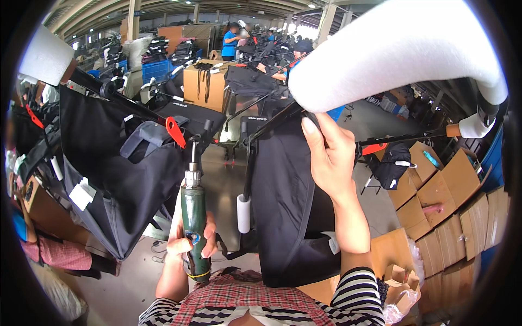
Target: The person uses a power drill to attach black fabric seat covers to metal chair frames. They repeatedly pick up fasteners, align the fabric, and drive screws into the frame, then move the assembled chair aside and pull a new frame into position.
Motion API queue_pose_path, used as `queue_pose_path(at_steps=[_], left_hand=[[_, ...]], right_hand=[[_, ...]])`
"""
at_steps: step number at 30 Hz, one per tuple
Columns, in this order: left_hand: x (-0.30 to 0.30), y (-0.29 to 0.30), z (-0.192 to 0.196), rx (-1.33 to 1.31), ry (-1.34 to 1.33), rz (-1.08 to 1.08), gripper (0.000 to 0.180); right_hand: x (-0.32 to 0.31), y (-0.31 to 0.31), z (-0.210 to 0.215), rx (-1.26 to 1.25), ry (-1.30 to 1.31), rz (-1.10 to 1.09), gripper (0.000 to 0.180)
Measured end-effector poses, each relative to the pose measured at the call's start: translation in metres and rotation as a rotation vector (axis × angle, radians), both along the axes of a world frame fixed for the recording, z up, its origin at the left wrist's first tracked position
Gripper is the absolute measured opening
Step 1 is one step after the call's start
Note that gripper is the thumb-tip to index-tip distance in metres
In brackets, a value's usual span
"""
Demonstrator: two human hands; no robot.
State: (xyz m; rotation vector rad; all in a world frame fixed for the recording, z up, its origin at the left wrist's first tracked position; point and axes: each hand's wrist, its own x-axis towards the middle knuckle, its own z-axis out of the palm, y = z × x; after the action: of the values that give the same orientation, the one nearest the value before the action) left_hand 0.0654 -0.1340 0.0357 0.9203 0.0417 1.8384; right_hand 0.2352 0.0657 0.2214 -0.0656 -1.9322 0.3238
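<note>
My left hand [191, 239] grips a green powered screwdriver [194, 217] held upright, its bit pointing up at a black frame joint [205, 130] beside a red lever [175, 131]. My right hand [328, 155] is raised and holds the black fabric and frame [288, 179] just under a white foam-wrapped handle bar [397, 51]. Black fabric seat parts [117, 174] hang from the frame on the left. A small white foam sleeve [243, 213] sits on a black tube between my hands.
Flattened and open cardboard boxes [446, 206] pile up at the right. A large brown box [205, 84] and several black folded frames stand behind. A person in a blue shirt [230, 43] works far back. Another person's pink sleeve [54, 252] is at lower left.
</note>
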Motion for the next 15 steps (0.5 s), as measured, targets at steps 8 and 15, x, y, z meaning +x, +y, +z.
queue_pose_path(at_steps=[8,15], left_hand=[[-0.004,0.012,-0.002,-0.004,-0.009,-0.052,0.103],[0.007,0.012,0.023,-0.116,0.06,-0.009,0.12]], right_hand=[[0.002,0.034,0.018,-0.168,-0.155,0.251,0.014],[-0.024,0.025,0.035,-0.105,-0.41,0.501,0.029]])
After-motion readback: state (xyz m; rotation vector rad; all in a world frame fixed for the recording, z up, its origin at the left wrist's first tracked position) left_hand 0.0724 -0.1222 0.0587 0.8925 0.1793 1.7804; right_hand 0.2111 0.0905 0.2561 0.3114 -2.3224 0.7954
